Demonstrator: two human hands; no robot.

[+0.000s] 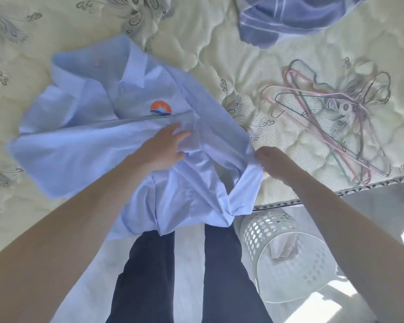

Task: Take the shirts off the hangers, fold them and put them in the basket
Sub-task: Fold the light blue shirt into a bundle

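A cream quilted mattress with grey flower patterns (219, 43) carried a light blue collared cloth shirt with a round orange logo (79, 145), which lay spread front-up with its hem hanging over the bed's edge above the person's dark trousers. A white perforated plastic basket (250, 231) stood on the floor just beside the bed, with pale cloth inside, and a tangle of pink and black wire hangers (359, 108) lay on the mattress to the right. The left hand (163, 148) held a fold at the shirt's middle between thumb and fingers, while the right hand (271, 159) pinched the shirt's right edge in curled fingers.
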